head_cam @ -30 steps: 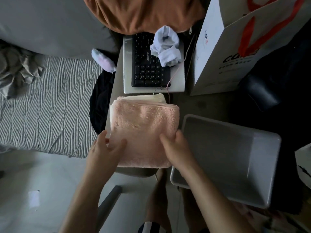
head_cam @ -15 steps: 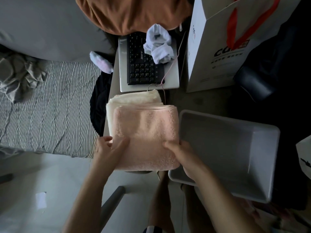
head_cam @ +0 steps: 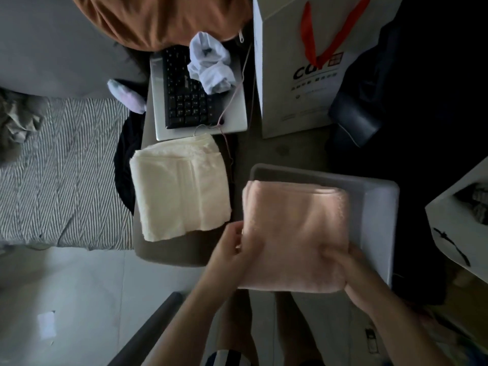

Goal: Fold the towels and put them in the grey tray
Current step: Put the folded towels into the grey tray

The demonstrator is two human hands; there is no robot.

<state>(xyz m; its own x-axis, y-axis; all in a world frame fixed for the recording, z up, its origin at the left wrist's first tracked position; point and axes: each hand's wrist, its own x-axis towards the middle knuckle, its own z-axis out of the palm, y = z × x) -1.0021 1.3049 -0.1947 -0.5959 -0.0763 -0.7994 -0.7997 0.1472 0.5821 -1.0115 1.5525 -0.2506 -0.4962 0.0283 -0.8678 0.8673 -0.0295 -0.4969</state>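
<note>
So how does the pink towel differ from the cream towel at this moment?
The pink towel is held by the left hand and right hand over the grey tray; the cream towel lies untouched on the table. The pink towel is a neat squared bundle, while the cream towel's layers sit slightly offset. Both are folded.

bare desk strip [head_cam: 239, 154], paper bag [head_cam: 290, 75] behind
</note>
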